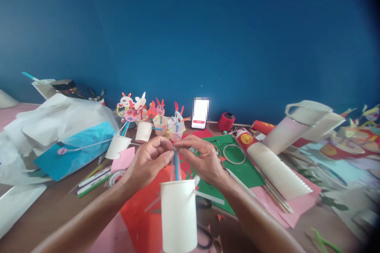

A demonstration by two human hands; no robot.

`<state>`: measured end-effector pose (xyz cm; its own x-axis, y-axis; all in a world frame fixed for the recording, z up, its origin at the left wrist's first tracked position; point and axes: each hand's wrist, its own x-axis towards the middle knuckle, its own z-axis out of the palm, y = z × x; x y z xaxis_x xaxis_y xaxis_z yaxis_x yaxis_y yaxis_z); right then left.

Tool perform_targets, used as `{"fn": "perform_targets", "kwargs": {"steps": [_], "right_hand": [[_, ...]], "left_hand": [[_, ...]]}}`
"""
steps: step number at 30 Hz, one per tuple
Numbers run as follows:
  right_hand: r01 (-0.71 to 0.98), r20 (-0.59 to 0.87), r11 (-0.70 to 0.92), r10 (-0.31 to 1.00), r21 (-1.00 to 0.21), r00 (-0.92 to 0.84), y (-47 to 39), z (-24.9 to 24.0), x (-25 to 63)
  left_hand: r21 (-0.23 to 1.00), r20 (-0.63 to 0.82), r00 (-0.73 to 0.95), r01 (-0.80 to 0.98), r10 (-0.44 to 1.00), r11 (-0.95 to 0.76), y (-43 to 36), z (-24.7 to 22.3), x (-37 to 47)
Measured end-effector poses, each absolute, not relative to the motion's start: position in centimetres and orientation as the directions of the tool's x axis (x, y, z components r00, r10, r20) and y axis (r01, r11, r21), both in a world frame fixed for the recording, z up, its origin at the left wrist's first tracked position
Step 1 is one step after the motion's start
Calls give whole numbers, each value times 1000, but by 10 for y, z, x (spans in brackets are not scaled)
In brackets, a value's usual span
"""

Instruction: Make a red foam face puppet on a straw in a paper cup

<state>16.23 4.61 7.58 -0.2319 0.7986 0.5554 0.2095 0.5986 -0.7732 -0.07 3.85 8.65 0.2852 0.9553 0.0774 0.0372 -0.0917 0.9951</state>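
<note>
A white paper cup (179, 217) stands upright in front of me. From its open top a blue straw (176, 166) rises between paler, see-through ones. At the upper end of the straw, the fingertips of my left hand (152, 158) are pinched together. My right hand (202, 156) pinches the same spot from the other side, so the two hands nearly touch. The fingers hide the straw's tip, and whether something small is also between them cannot be made out.
Paper cups with paper animal figures (143, 131) line the back left, near a lit phone (199, 116) and a red tape-like object (226, 121). Green paper (237, 174), a cup stack (277, 168) and a pitcher (297, 126) are right. Markers (95, 177) and a plastic bag (56, 126) lie left.
</note>
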Motion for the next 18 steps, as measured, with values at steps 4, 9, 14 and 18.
{"fn": "perform_targets", "kwargs": {"steps": [4, 9, 14, 18], "right_hand": [[187, 561, 603, 794, -775, -234, 46, 76, 161], [171, 555, 602, 792, -780, -253, 44, 77, 161], [194, 553, 605, 791, -772, -263, 43, 77, 161], [220, 546, 599, 796, -770, -261, 42, 77, 160]], "left_hand": [[996, 63, 294, 44, 954, -79, 38, 88, -2], [995, 53, 285, 66, 957, -75, 39, 91, -3], [990, 55, 252, 109, 966, -84, 38, 92, -2], [991, 65, 226, 102, 972, -89, 37, 93, 0]]}}
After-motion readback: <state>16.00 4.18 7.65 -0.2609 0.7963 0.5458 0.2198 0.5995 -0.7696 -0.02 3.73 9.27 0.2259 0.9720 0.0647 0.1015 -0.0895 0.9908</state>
